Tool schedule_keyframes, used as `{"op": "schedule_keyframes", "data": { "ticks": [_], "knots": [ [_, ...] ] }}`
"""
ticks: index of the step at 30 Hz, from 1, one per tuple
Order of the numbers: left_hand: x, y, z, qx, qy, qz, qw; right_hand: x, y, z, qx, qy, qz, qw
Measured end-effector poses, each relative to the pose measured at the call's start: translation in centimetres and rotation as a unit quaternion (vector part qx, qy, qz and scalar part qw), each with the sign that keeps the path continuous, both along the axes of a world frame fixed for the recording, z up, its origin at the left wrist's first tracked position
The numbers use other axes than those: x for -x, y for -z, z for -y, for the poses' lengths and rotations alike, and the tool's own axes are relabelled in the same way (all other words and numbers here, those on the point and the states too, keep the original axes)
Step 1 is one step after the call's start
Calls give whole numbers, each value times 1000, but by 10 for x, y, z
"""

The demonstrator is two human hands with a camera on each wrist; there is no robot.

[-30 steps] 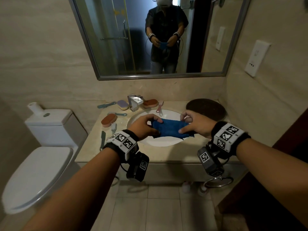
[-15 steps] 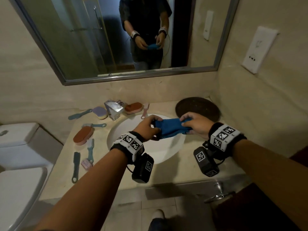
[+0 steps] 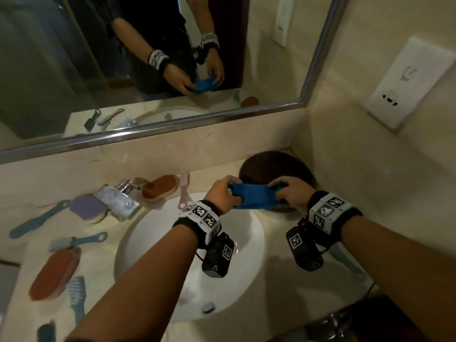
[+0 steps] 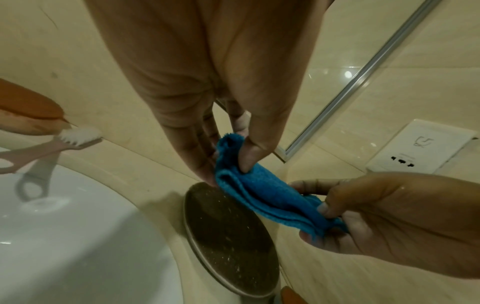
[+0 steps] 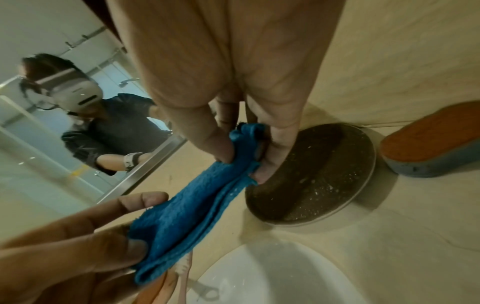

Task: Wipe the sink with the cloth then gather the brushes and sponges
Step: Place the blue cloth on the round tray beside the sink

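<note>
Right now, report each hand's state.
Left hand: pinching one end of the blue cloth.
Right hand: pinching the cloth's other end.

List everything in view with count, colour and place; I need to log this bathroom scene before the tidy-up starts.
cloth: one, blue, folded, held above the sink's far rim
sink: one, white, set in the counter
counter: one, beige
tap: one, chrome, behind the sink
round dish: one, dark, far right corner
orange-topped sponges: two seen here, one behind the sink, one left
purple sponge: one, left of the tap
pink brush: one, at the sink's far rim
blue-grey brushes: at least four, left of the sink
mirror: one, on the wall
socket plate: one, white, right wall
left hand: pinches the cloth's left end
right hand: pinches its right end
</note>
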State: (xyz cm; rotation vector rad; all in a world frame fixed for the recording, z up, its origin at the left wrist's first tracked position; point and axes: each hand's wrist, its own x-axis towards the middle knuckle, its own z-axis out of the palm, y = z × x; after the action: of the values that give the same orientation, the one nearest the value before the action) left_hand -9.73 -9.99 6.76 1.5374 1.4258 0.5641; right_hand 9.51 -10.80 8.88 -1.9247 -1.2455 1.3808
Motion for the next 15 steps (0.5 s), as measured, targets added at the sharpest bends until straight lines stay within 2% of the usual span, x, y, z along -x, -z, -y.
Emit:
{"op": "schedule_keyframes", "data": {
  "ticks": [7, 12, 15],
  "knots": [
    [-24, 19, -55, 25, 6, -17, 1000, -23, 19, -59, -5, 4, 48, 999],
    [-46, 31, -100, 48, 1, -43, 998, -42, 37, -102, 26, -6, 65, 998],
    [-59, 42, -125, 48, 11, -57, 997, -54, 52, -124, 16, -18, 104, 994]
  ]
}}
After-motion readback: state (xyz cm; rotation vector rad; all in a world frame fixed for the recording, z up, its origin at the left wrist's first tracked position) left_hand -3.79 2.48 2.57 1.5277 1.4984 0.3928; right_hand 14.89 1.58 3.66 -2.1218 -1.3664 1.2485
